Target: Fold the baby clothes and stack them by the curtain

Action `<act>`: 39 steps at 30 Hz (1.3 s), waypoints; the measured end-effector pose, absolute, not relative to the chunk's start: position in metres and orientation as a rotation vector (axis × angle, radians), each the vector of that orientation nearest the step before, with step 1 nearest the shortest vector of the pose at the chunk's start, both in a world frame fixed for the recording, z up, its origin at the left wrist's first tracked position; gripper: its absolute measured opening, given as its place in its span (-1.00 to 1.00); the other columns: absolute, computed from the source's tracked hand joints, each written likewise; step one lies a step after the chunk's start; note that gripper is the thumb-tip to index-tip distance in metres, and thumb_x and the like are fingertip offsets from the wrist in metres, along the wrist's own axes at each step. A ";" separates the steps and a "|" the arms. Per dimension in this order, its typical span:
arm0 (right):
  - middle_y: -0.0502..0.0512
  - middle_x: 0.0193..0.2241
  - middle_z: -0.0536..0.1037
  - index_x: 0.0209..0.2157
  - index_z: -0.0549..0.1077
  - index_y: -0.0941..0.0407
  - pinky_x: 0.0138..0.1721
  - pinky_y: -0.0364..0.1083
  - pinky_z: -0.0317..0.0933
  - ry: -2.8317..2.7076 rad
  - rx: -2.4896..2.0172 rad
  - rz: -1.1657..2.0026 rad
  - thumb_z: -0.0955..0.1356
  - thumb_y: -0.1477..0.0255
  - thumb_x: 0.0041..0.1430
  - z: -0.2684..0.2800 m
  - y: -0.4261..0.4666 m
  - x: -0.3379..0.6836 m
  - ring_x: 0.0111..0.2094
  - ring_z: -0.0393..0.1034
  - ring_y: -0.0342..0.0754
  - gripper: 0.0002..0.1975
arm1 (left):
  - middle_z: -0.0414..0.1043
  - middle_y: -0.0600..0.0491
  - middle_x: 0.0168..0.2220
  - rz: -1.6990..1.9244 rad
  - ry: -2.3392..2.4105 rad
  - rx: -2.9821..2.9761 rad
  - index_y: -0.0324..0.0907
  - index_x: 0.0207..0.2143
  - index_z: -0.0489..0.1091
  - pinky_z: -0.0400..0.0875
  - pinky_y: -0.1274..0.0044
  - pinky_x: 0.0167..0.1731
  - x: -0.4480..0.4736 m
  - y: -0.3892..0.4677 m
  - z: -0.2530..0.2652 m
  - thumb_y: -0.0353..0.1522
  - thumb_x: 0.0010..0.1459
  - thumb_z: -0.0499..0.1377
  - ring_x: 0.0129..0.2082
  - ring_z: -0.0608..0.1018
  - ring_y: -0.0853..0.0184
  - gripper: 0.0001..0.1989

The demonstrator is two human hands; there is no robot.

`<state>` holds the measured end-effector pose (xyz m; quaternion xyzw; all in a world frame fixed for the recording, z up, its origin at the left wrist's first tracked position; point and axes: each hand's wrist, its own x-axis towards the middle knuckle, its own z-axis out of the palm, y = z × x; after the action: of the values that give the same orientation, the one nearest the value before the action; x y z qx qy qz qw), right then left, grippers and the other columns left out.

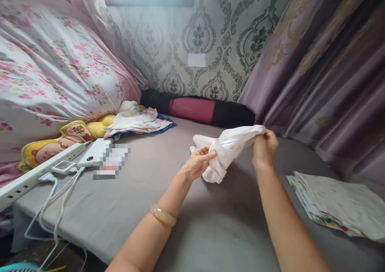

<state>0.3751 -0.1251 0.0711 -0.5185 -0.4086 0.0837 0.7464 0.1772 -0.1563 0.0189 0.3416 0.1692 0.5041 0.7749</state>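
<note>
The white cloth (230,146) is bunched between the two hands, over the grey surface (144,172). The left hand (197,162) (a pale bangle (163,215) circles that forearm) pinches its left part between thumb and fingers. The right hand (266,147), fingers curled closed, grips its right end. Folded fabrics (339,204) lie to the near right, apart from both hands.
</note>
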 end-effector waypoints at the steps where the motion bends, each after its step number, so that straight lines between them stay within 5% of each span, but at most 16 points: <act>1: -0.04 -0.45 0.47 -0.36 0.40 0.12 -0.34 -0.11 0.27 -0.899 -1.118 0.084 0.36 0.26 -0.02 0.082 -0.130 0.376 -0.42 0.36 -0.12 -0.78 | 0.54 0.01 -0.36 1.091 0.377 0.742 -0.27 -0.32 0.52 0.39 0.54 -0.21 0.179 -0.156 0.018 -0.37 -0.18 0.47 -0.36 0.55 0.39 -0.66; 8: 0.05 -0.41 0.49 -0.33 0.48 0.15 -0.36 -0.10 0.24 -1.139 -1.118 -0.553 0.28 0.48 -0.01 0.136 -0.181 0.361 -0.43 0.36 -0.08 -0.80 | 0.52 0.02 -0.39 1.099 0.495 0.727 -0.28 -0.39 0.53 0.35 0.51 -0.23 0.192 -0.156 0.015 -0.33 -0.29 0.50 -0.39 0.51 0.40 -0.64; 13: 0.04 -0.44 0.53 -0.32 0.52 0.11 -0.36 -0.08 0.26 -1.335 -1.224 -0.691 0.29 0.48 -0.02 0.144 -0.206 0.355 -0.44 0.40 -0.02 -0.79 | 0.43 0.10 -0.46 1.077 0.611 0.683 -0.24 -0.43 0.44 0.34 0.57 -0.41 0.192 -0.158 0.019 -0.35 -0.32 0.48 -0.48 0.45 0.46 -0.63; 26: -0.09 -0.66 0.36 -0.36 0.55 0.04 -0.57 -0.14 0.10 -1.427 -1.497 -0.369 0.32 0.40 -0.07 0.171 -0.239 0.370 -0.64 0.21 -0.15 -0.79 | 0.30 0.20 -0.59 1.434 0.815 0.976 -0.15 -0.30 0.37 0.16 0.65 -0.59 0.155 -0.151 0.068 -0.24 -0.03 0.31 -0.61 0.35 0.48 -0.73; 33: -0.05 -0.49 0.53 -0.29 0.55 -0.01 -0.47 -0.14 0.20 -1.658 -1.599 -0.220 0.36 0.19 -0.01 0.183 -0.245 0.394 -0.50 0.37 -0.09 -0.74 | 0.31 0.19 -0.57 1.603 0.735 1.400 -0.18 -0.31 0.45 0.17 0.66 -0.58 0.116 -0.144 0.118 -0.28 0.06 0.27 -0.60 0.32 0.52 -0.83; 39: -0.03 -0.41 0.58 -0.26 0.56 -0.02 -0.48 -0.14 0.19 -1.727 -1.657 -0.149 0.36 0.11 0.04 0.202 -0.250 0.415 -0.47 0.39 -0.08 -0.69 | 0.44 0.10 -0.49 1.340 0.732 1.713 -0.20 -0.32 0.53 0.33 0.61 -0.47 0.078 -0.157 0.168 -0.28 -0.07 0.39 -0.47 0.47 0.42 -0.75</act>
<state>0.4152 -0.2502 0.2015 -0.6439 -0.6709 -0.0577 0.3633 0.0784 -0.1571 0.1675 0.6806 0.2906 0.5323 0.4110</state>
